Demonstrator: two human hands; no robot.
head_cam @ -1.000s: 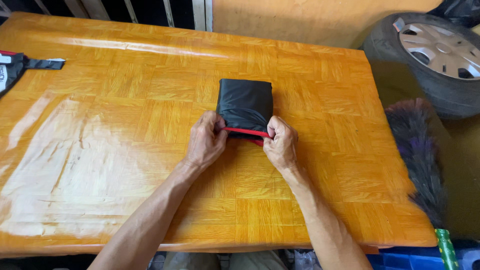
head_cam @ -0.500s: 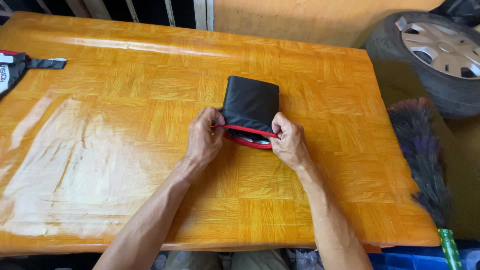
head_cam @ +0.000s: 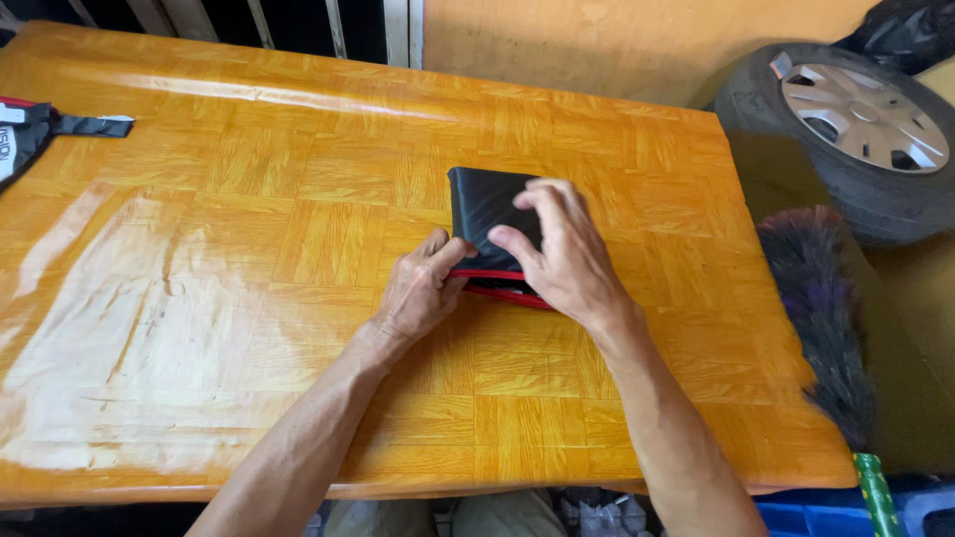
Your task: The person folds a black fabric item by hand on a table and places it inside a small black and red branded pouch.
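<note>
**Black folded cloth pinned flat on the wooden surface**

Black fabric with a red edge, a folded bundle (head_cam: 487, 214), lies near the middle of the glossy parquet surface (head_cam: 249, 298). Seen from the head camera, the left hand (head_cam: 423, 293) pinches the red-trimmed near edge, fingers curled shut on it, seemingly to keep the fold from springing apart. The right hand (head_cam: 562, 254) lies spread across the top of the bundle, fingers open and pressing down rather than grasping, as if to flatten it. Far left, another dark garment (head_cam: 30, 134) sits at the edge. A tyre (head_cam: 846, 129) and a feather duster (head_cam: 816, 298) rest beyond the right side.
</note>
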